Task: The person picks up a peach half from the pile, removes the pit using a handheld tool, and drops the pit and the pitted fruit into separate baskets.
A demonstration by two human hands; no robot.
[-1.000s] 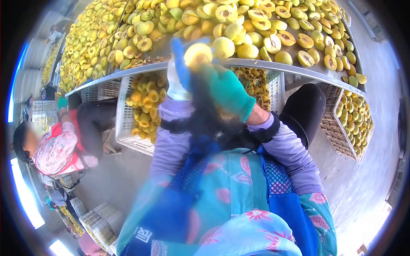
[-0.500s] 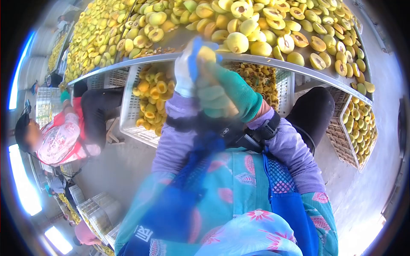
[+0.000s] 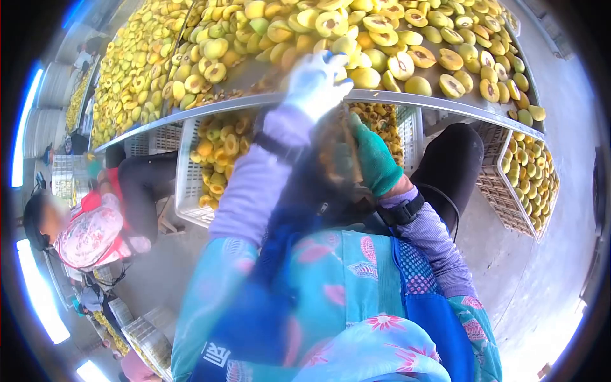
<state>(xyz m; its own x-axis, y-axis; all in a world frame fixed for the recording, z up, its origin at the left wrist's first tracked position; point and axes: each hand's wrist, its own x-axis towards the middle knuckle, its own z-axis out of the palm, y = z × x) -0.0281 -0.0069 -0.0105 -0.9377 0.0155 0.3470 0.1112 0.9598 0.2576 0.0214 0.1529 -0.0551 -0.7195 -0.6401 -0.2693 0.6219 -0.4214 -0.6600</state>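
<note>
A metal table (image 3: 420,102) heaped with yellow peaches (image 3: 382,38), whole and halved, runs across the top. My left hand (image 3: 315,79), in a white glove, reaches up over the table's edge and rests among the peaches; motion blur hides whether it grips one. My right hand (image 3: 372,156), in a green glove, hangs lower, below the table edge and in front of my chest. Its fingers are curled around a blurred brownish tool handle (image 3: 347,149).
Under the table stand white crates (image 3: 191,191) of peach halves, with another crate (image 3: 528,184) at the right. A seated co-worker in a floral top (image 3: 89,229) is at the left. More stacked crates (image 3: 149,337) stand at the lower left. My knee (image 3: 455,159) is under the table.
Both hands held a peach together at the table edge. Now my left hand has stretched up onto the fruit pile and my right hand has dropped down and to the right.
</note>
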